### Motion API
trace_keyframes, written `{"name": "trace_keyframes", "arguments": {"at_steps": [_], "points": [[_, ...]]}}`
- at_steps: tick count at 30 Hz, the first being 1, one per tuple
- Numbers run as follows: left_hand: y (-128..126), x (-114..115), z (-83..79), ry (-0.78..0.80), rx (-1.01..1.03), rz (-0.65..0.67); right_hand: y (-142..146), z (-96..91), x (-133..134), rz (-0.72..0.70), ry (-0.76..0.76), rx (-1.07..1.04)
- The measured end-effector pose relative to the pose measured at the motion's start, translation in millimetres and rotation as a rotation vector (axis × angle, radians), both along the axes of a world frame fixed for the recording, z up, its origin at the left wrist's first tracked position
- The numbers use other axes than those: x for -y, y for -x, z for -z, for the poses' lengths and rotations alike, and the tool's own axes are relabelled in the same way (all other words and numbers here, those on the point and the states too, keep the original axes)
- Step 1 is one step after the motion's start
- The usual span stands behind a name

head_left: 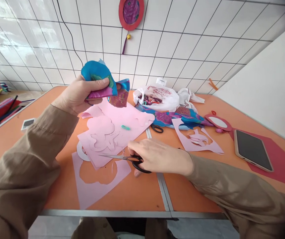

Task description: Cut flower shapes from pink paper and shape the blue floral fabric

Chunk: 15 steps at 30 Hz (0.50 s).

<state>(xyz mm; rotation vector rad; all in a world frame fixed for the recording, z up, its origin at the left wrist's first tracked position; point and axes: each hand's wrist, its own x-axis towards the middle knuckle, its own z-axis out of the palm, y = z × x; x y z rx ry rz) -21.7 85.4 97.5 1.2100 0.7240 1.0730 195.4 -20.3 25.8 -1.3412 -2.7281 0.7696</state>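
We hold one crumpled piece of blue and pink patterned fabric raised above the far left part of the orange table. Our left hand is closed on it, with the thumb pressed across the top.

Our right hand lies low near the middle. Its fingers are bent over the handles of a pair of black-handled scissors, whose blades point left over the paper. We cannot tell whether the fingers pass through the loops.

We count two pairs of scissors: the second pair shows only a black handle farther back. There are three sheets of pink paper with shapes cut out: a large one in the middle, one at the near edge and one to the right. A second length of patterned fabric lies flat beyond them.

The one container is a white plastic bag at the far side, with small coloured items inside that are too jumbled to name. To the right, one dark phone rests on a red sheet.
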Motion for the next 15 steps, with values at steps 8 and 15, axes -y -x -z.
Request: {"name": "trace_keyframes", "arguments": {"at_steps": [8,15], "points": [[-9.8,12.6,2.5,-0.172,-0.117,0.118,-0.3,2.9,4.8,-0.142,-0.136,0.242],[-21.0,16.6,12.4,-0.043,-0.238,0.264,1.6,-0.8,4.5,-0.129,-0.130,0.403]]}}
